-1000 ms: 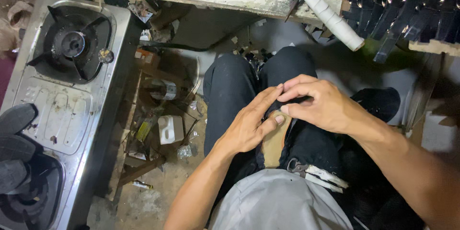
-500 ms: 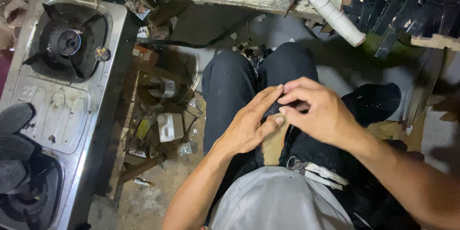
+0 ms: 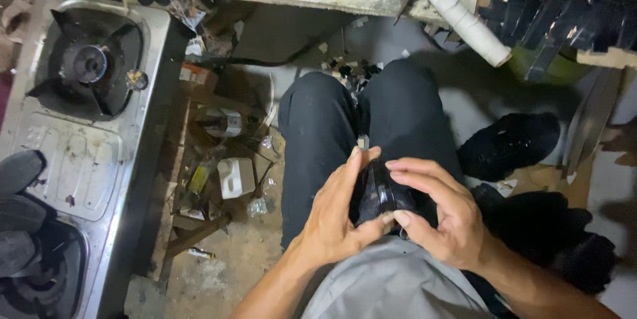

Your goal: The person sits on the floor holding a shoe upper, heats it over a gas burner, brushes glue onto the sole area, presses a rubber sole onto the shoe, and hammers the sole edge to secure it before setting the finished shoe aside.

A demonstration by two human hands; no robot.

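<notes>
Left hand and right hand are both clamped on a small glossy black piece, held over the lap, right between the two palms. The left fingers wrap its near side, thumb pressed up along the edge; the right fingers arch over the top while the right thumb pushes in from below. What the black piece is, I cannot tell: it is dark, shiny and mostly covered by both grips.

How far along? By my reading, the handling is in mid-course: the piece is firmly held and being pressed or bent, not set down, and no finished result shows near either hand. Whether any part of it has already been shaped is hidden under the fingers.

Beyond the hands, past the knees in black trousers, a white tube lies at the edge of a worn slab. Well out to the left of the left hand stands a steel gas stove, and between it and the left knee the floor holds a small white container among scraps. To the right of the right hand lies a black shoe.
</notes>
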